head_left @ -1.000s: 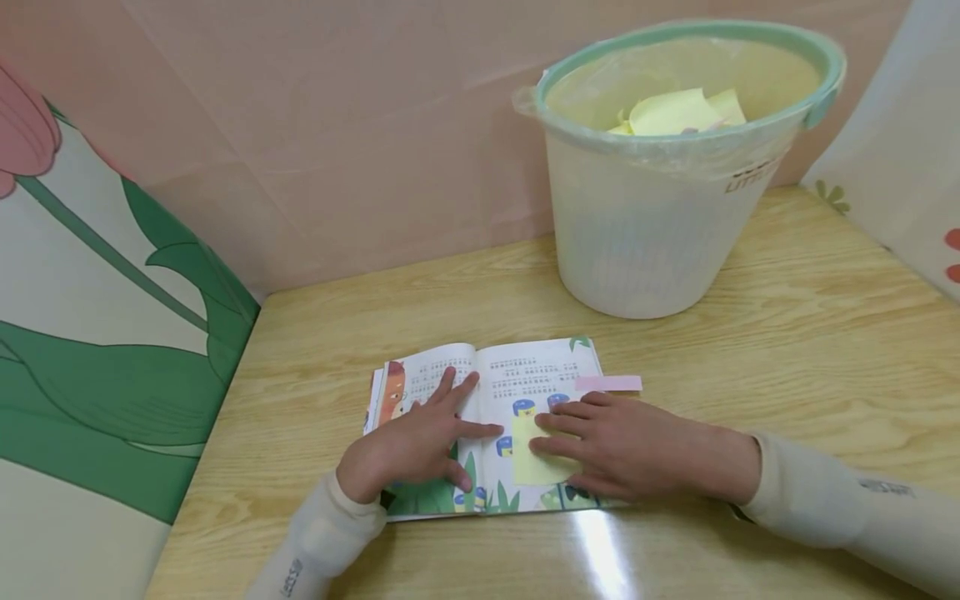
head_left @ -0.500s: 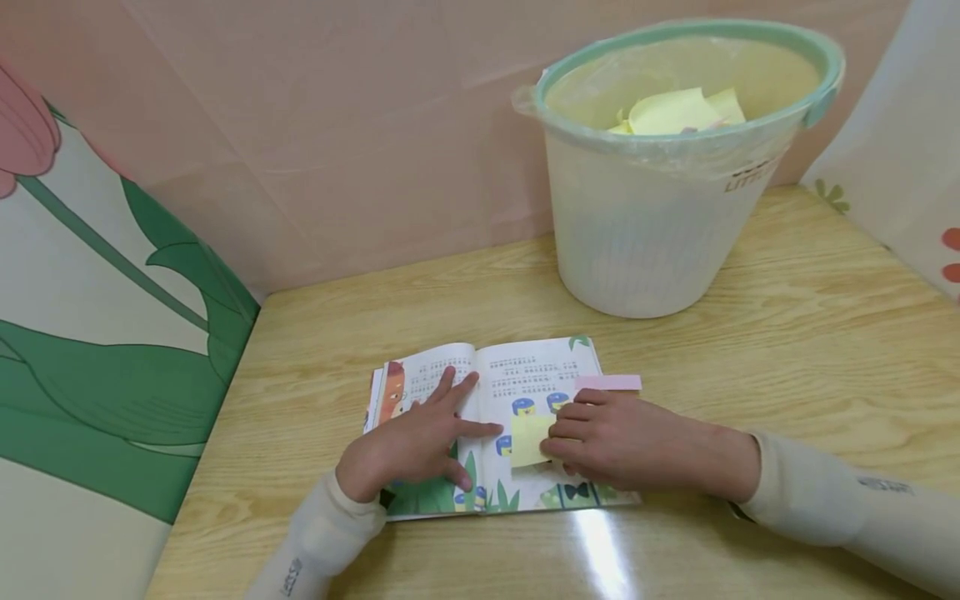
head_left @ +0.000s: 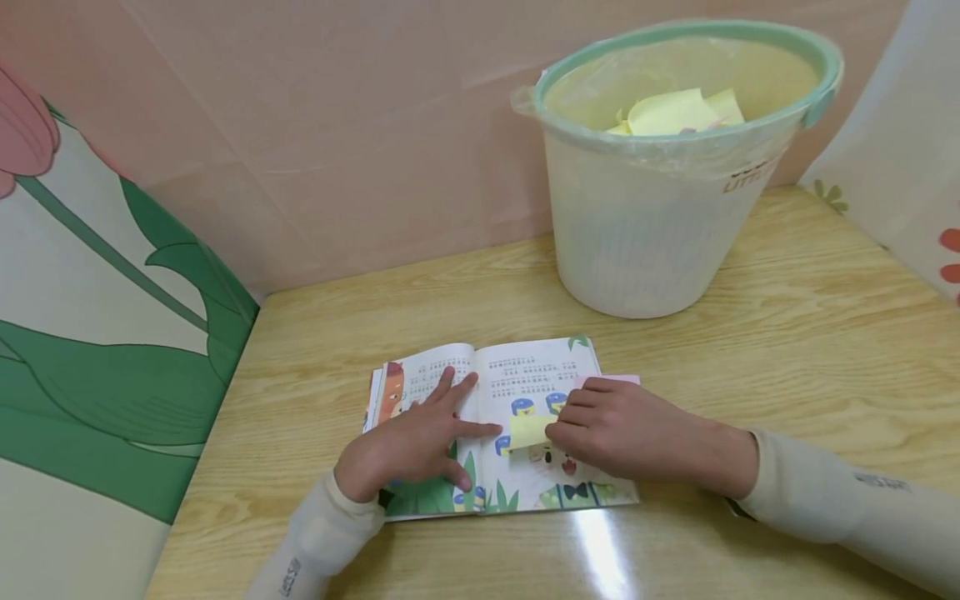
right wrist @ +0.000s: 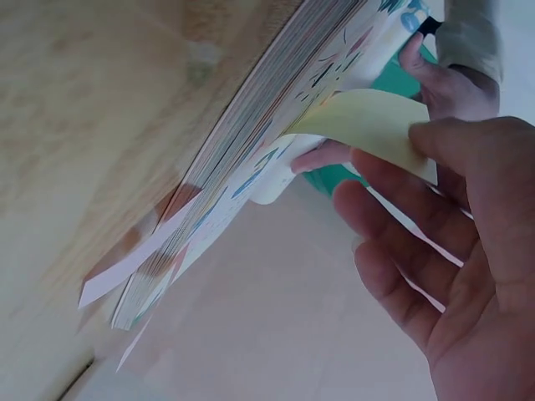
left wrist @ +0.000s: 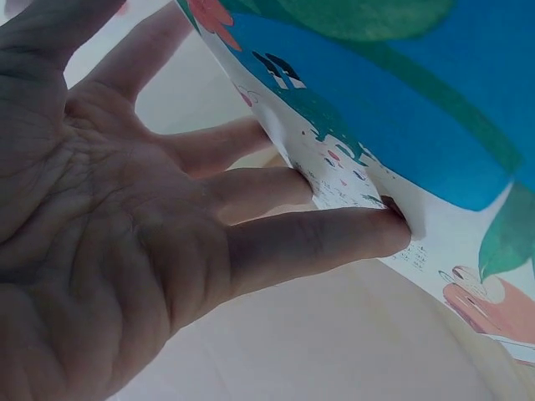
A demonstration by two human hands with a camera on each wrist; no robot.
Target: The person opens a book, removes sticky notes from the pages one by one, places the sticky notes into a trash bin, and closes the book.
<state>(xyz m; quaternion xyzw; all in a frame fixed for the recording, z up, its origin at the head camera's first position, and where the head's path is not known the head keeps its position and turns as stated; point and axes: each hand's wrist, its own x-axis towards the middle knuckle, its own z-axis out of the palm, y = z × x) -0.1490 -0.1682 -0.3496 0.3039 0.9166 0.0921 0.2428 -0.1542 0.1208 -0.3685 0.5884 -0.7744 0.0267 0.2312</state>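
An illustrated book [head_left: 540, 354] lies spread on the wooden table. My left hand [head_left: 416, 442] rests on its left page with fingers splayed; in the left wrist view the straight fingertips [left wrist: 393, 230] press the paper. Over the right page my right hand [head_left: 630, 433] pinches a yellow sticky note [head_left: 528, 431] between thumb and forefinger. In the right wrist view the yellow note [right wrist: 368, 121] curves up from the page, its far edge still against the paper. A pink paper strip [head_left: 618, 379] sticks out from the book's right side, partly hidden behind my right hand.
A tall translucent bin [head_left: 637, 225] with a green rim and plastic liner stands behind the book to the right. Crumpled yellow notes [head_left: 667, 112] lie inside it. A pink wall covering [head_left: 360, 142] backs the table [head_left: 322, 317]; a flower-patterned panel [head_left: 97, 333] borders the left.
My right hand has gone from lying over the yellow note to pinching it and peeling its lower edge upward, uncovering a picture beneath. The left hand has stayed in place.
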